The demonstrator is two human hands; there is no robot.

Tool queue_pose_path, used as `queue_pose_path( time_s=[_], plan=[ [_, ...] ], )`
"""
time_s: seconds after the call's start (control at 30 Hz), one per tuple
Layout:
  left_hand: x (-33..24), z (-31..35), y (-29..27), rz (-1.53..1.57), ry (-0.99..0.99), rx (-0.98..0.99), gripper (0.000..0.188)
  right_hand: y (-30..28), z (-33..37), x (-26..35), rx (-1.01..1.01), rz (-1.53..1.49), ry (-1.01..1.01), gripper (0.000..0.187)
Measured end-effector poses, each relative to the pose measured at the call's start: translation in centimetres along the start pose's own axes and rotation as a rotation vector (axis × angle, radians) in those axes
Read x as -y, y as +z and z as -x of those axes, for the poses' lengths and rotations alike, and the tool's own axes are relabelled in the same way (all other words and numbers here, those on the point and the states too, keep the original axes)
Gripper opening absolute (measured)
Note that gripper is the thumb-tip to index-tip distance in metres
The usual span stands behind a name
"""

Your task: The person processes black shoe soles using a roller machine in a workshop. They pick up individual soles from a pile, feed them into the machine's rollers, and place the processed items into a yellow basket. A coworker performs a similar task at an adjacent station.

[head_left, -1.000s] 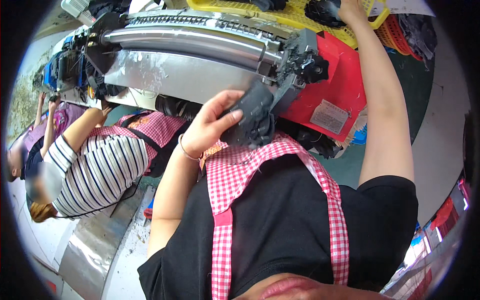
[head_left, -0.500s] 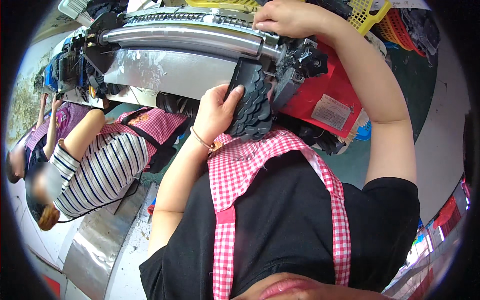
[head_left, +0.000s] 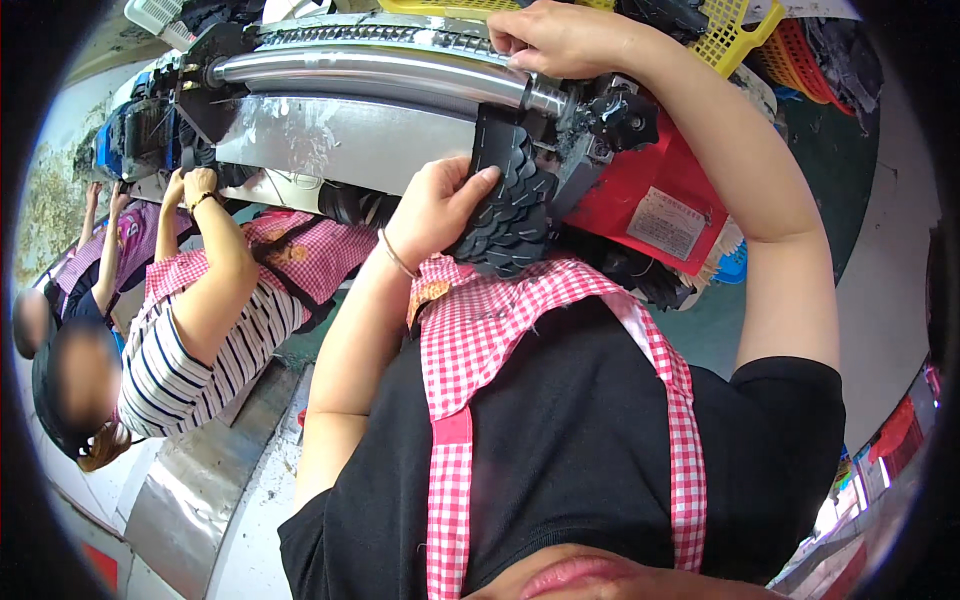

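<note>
My left hand (head_left: 440, 205) grips a fanned stack of black scalloped pieces (head_left: 508, 215), thumb on top. The upper end of the stack lies against the right end of a machine's flat metal plate (head_left: 345, 145), just below the shiny steel roller (head_left: 380, 72). Over the right end of the roller and the toothed strip (head_left: 400, 38) behind it is my right hand (head_left: 560, 40). Its fingers are curled in, and anything between them is hidden. Near that wrist sits a black star-shaped knob (head_left: 630, 120) on the machine's right end.
A red machine panel (head_left: 650, 190) with a paper label lies right of the stack. Yellow (head_left: 735, 35) and orange baskets (head_left: 800, 65) stand at the far right, the orange one by dark scraps. A co-worker in a striped shirt (head_left: 190, 375) works at the left, another person beyond.
My right hand has shifted slightly left along the roller, its fingers more curled. The stack in my left hand has barely moved. The striped-shirt co-worker has raised both hands to the bench.
</note>
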State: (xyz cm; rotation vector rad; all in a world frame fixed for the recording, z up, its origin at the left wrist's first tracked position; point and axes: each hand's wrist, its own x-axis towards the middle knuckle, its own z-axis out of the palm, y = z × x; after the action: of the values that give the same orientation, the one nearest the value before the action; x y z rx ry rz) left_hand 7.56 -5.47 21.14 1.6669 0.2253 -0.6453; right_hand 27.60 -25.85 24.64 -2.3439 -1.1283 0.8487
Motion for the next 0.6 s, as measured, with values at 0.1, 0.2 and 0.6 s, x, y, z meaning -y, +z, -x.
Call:
queue_pose_path(
  time_s=[0.1, 0.2, 0.6],
  plan=[
    [-1.4, -0.9, -2.1, -0.176, -0.093, 0.174, 0.031, 1.1, -0.7, -1.4, 0.035, 0.063, -0.083, 0.026],
    [-2.6, -1.7, -2.0, -0.073, -0.1, 0.128, 0.039, 2.6, -1.3, -2.9, -0.001, 0.024, -0.063, 0.017],
    [-1.8, 1.4, -1.1, 0.076, -0.171, 0.164, 0.027, -4.3, 2.0, -0.8, -0.327, 0.224, 0.063, 0.021]
  ],
)
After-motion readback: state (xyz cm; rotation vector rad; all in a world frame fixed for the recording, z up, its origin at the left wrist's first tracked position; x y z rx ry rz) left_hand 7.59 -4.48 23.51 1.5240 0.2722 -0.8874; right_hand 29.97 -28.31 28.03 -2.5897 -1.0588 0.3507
